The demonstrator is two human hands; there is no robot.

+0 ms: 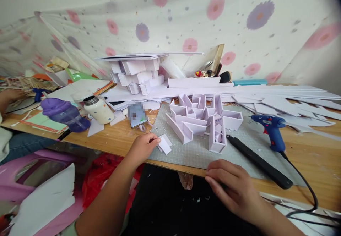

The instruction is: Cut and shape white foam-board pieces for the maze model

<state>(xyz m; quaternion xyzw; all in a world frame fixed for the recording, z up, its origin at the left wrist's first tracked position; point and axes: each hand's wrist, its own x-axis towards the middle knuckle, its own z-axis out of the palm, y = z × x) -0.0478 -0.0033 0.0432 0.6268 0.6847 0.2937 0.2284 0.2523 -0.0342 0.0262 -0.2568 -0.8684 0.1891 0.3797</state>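
One white foam-board model (204,120) sat on the grey cutting mat (186,152), and everything else was placed around it. Just left of it lay a few small white card pieces (165,144), the left hand (142,147) pinching them with narrowed fingers. In front of the model, the right hand (229,186) rested at the mat's near edge, fingers curled, holding nothing (as far as I could see). To its right: one black rod-like tool (258,161) and one blue glue gun (271,129). Two bottles (80,112) stood well left, on the wooden table (112,142). Behind the model hung a flower-patterned sheet (213,19).
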